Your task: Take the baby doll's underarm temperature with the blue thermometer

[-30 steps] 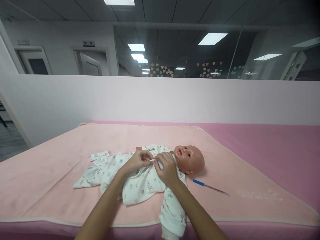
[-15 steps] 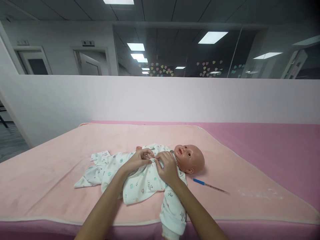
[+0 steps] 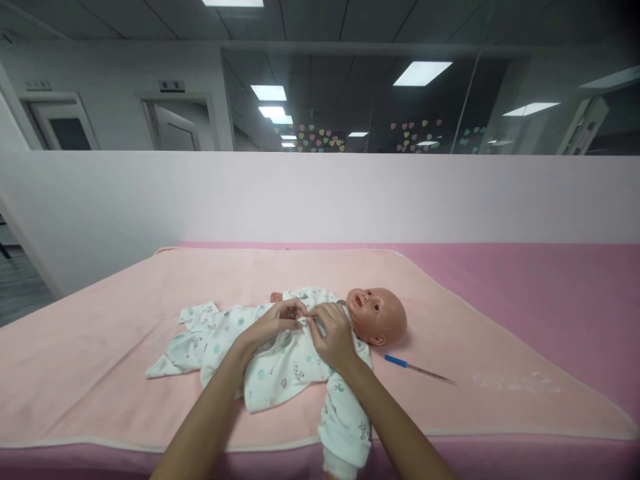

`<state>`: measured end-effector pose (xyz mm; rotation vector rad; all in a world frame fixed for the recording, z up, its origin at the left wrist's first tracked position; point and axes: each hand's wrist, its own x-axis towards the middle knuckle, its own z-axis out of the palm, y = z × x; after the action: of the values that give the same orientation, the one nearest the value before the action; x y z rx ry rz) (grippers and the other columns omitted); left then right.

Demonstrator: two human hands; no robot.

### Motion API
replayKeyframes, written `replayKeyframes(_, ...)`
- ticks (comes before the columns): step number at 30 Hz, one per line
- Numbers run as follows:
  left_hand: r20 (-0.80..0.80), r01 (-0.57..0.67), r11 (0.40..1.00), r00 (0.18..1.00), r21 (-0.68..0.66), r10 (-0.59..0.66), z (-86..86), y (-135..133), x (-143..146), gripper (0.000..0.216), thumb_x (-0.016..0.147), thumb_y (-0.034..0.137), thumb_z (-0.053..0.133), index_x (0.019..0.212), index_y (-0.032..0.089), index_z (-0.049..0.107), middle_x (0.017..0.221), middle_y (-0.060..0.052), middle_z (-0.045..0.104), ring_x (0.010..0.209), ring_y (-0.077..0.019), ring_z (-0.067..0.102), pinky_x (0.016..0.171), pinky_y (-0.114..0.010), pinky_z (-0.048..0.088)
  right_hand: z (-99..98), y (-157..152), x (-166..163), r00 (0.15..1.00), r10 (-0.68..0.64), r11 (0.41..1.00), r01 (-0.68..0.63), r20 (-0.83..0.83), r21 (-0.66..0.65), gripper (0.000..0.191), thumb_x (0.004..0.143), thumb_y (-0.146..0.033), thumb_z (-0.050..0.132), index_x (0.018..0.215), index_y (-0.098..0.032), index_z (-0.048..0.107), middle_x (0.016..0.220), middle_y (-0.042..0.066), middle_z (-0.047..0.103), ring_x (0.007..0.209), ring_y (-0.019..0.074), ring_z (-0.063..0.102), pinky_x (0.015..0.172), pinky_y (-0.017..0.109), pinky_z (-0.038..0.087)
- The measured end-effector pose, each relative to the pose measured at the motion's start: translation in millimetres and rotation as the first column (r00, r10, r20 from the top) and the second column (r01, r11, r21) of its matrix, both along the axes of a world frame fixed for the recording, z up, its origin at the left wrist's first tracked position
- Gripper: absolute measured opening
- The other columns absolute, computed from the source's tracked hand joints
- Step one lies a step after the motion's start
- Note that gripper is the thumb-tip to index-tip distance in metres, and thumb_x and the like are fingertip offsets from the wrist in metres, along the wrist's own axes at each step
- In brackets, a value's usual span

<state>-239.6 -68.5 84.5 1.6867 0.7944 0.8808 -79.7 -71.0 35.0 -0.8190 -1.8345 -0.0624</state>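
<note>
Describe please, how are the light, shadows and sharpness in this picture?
In the head view, the ceiling lamp glares plain white, and the top right corner falls dark; in the same head view, a soft shadow lies beside the doll's head, the pen looks slightly soft at its thin end, and detail at the fingers is too small to judge.

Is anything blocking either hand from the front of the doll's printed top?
Nothing visible does: the left hand and right hand both have fingers on the fabric of the printed top, over the torso of the doll. The blue-ended pen lies near its head, clear of both hands.
</note>
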Motion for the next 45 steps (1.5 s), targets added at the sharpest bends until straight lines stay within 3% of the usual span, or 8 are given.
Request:
replayKeyframes(16, 0.006, -0.053, 0.997, 0.999, -0.053, 0.053, 2.2, -0.7, 6.5, 0.013, 0.063, 0.013, 0.056, 0.076, 0.016, 0.053, 0.070, 0.002, 0.051, 0.068, -0.0098, 0.047, 0.064, -0.021, 0.037, 1.7, -4.2, -1.5, 1.000, 0.006, 0.986, -0.009, 0.017, 0.165, 0.008, 0.078, -0.013, 0.048, 0.077, -0.018, 0.054, 0.079, 0.004, 0.058, 0.076, 0.0168, 0.049, 0.070, 0.031, 0.038)
replayKeyframes(29, 0.071, -0.098, 0.977, 0.991, -0.192, 0.113, -6.4, 6.9, -0.3, 0.021, 0.061, 0.013, 0.056, 0.081, 0.017, 0.051, 0.074, 0.001, 0.055, 0.073, -0.0113, 0.050, 0.066, -0.021, 0.036, 1.2, -2.2, -3.0, 0.995, 0.024, 0.995, -0.034, 0.098, 0.095, 0.005, 0.079, -0.023, 0.054, 0.082, -0.019, 0.054, 0.081, 0.004, 0.060, 0.080, 0.0178, 0.051, 0.074, 0.033, 0.038)
replayKeyframes(35, 0.055, -0.114, 0.969, 0.990, -0.219, 0.129, -5.8, 5.7, -1.2, 0.015, 0.068, 0.020, 0.057, 0.082, 0.017, 0.053, 0.065, 0.004, 0.048, 0.059, -0.0080, 0.044, 0.055, -0.019, 0.032, 0.4, -3.8, -2.4, 0.998, 0.023, 0.994, -0.029, 0.064, 0.107, 0.011, 0.084, -0.024, 0.050, 0.091, -0.019, 0.055, 0.082, 0.005, 0.062, 0.079, 0.0181, 0.053, 0.072, 0.033, 0.040)
replayKeyframes(38, 0.032, -0.089, 0.976, 0.995, -0.200, 0.097, -1.9, 3.9, -2.3, 0.022, 0.070, 0.025, 0.058, 0.091, 0.018, 0.054, 0.077, 0.001, 0.054, 0.071, -0.0114, 0.050, 0.063, -0.022, 0.038, 0.4, -4.2, -2.3, 0.999, 0.024, 0.994, -0.027, 0.031, 0.109, 0.016, 0.084, -0.023, 0.049, 0.099, -0.019, 0.054, 0.086, 0.005, 0.062, 0.081, 0.0180, 0.054, 0.072, 0.033, 0.040)
replayKeyframes(42, -0.007, 0.009, 0.997, 1.000, -0.082, -0.009, 1.8, -6.0, -12.5, 0.042, 0.065, 0.017, 0.060, 0.107, 0.021, 0.052, 0.103, -0.004, 0.055, 0.094, -0.0164, 0.050, 0.081, -0.027, 0.039, -0.2, -3.6, -1.2, 1.000, -0.003, 0.995, 0.001, 0.023, 0.104, 0.016, 0.084, -0.018, 0.048, 0.098, -0.019, 0.054, 0.085, 0.005, 0.062, 0.081, 0.0181, 0.053, 0.072, 0.033, 0.040)
replayKeyframes(45, -0.100, -0.077, 0.997, 0.992, 0.025, 0.079, -3.9, -20.1, -26.2, 0.046, 0.065, 0.014, 0.059, 0.110, 0.021, 0.052, 0.104, -0.005, 0.055, 0.091, -0.0165, 0.050, 0.078, -0.027, 0.040, 0.9, -3.9, -1.6, 0.997, -0.021, 0.989, 0.010, 0.078, 0.145, 0.017, 0.082, -0.012, 0.044, 0.091, -0.018, 0.056, 0.083, 0.005, 0.061, 0.081, 0.0181, 0.052, 0.073, 0.034, 0.040)
